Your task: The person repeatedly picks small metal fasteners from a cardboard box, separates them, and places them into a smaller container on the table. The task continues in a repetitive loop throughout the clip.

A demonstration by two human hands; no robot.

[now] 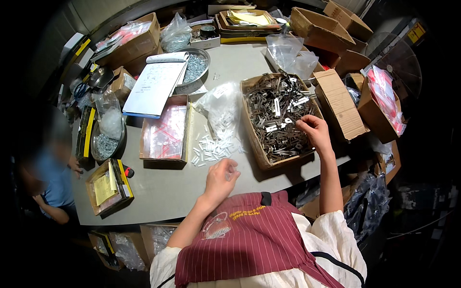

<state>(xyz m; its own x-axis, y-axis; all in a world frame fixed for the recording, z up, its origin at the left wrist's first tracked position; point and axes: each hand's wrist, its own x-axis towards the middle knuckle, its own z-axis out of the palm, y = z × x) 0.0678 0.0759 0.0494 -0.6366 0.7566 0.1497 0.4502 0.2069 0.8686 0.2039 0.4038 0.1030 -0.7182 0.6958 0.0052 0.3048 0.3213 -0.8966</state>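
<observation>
My right hand (pixel 315 133) is over the right side of a cardboard box (pixel 263 162) filled with small dark and shiny flat metal clips (pixel 278 129). Its thumb and fingers come together in a pinch; anything between them is too small to make out. Near the table's front edge, my left hand (pixel 222 180) is curled closed, with a faint translucent glint at its fingers that I cannot name. Just beyond it, small white plastic pieces (pixel 210 150) lie loose on the table, spilling from a clear plastic bag (pixel 223 108).
Left of the bag stands a box of clear, red-lined bags (pixel 165 132), with a notepad (pixel 156 86) behind it. Metal bowls of screws (pixel 196 67) sit farther back. A small box with yellow paper (pixel 103 189) is at front left. Another person (pixel 55 173) is at the left edge.
</observation>
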